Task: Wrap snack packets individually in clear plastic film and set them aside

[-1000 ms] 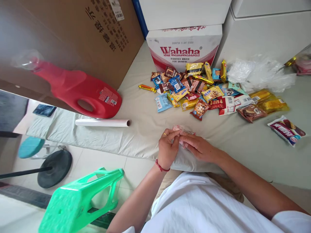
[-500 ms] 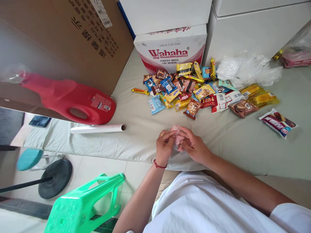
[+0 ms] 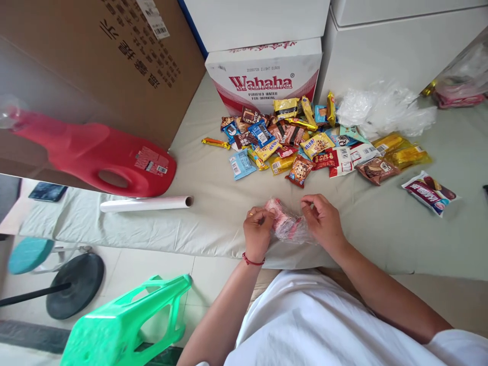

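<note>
A pink packet (image 3: 281, 217) in crinkled clear plastic film sits low over the near edge of the cloth-covered table. My left hand (image 3: 258, 231), with a red cord bracelet at the wrist, pinches the packet's left end between thumb and fingers. On the other side, my right hand (image 3: 324, 219) is closed in a pinch at the loose clear film (image 3: 301, 235), which spreads out to the right of the pink part. The exact spot where the right fingertips meet the film is hard to see. Beyond both hands lies a pile of wrapped snacks (image 3: 282, 140).
A Wahaha carton (image 3: 263, 76) stands behind the snacks, with clear plastic bags (image 3: 385, 109) to the right. One purple-and-white snack pack (image 3: 430, 193) lies apart. At left are a red jug (image 3: 110, 157), a white roll (image 3: 147, 204) and a large cardboard box (image 3: 95, 61). A green stool (image 3: 125, 320) stands below.
My right hand has moved right, away from the left, and the clear film now stretches out between them. More of the pink packet shows. The view has shifted slightly.
</note>
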Tool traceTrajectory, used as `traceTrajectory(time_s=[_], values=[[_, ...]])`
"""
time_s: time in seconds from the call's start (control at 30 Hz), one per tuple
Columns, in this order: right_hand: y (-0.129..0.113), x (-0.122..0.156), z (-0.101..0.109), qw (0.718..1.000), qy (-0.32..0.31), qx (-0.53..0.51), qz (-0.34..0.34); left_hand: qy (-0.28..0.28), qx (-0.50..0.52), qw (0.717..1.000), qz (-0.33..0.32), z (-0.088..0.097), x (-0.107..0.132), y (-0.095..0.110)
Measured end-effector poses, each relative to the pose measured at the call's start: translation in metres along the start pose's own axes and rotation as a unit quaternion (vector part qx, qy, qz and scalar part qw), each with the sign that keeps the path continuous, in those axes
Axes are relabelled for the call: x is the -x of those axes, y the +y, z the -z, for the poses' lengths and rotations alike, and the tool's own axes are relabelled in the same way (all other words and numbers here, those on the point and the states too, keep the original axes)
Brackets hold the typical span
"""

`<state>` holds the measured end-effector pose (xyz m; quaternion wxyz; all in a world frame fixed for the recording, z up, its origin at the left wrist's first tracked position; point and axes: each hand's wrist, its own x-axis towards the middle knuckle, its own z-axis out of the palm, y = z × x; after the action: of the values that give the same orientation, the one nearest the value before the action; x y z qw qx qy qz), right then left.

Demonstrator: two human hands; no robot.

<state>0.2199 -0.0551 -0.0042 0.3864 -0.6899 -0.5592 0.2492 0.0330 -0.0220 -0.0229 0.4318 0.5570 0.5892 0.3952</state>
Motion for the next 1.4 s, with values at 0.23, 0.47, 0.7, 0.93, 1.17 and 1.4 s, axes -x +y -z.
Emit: traceTrajectory(time_s=[0.23, 0.47, 0.7, 0.93, 1.17, 1.4], values=[[0.007, -0.001, 0.025, 0.942, -0.274, 0.162, -0.102, 0.008, -0.122, 0.992, 0.028, 0.000, -0.006, 0.002], [0.008, 0.018, 0.045, 0.954, -0.277, 0.107, -0.040, -0.007, -0.280, 0.960, -0.015, -0.002, -0.004, 0.006], [0.012, 0.031, 0.037, 0.954, -0.252, 0.000, -0.165, 0.012, -0.177, 0.984, -0.026, -0.010, 0.011, 0.009], [-0.008, 0.038, 0.007, 0.895, -0.194, -0.332, -0.225, 0.119, -0.251, 0.893, -0.356, -0.028, 0.035, 0.008], [-0.018, 0.035, -0.001, 0.727, -0.126, -0.583, -0.340, 0.012, -0.287, 0.844, -0.453, -0.026, 0.031, 0.008], [-0.018, 0.030, -0.004, 0.789, -0.131, -0.520, -0.301, -0.174, -0.086, 0.934, -0.301, -0.004, 0.048, 0.007]])
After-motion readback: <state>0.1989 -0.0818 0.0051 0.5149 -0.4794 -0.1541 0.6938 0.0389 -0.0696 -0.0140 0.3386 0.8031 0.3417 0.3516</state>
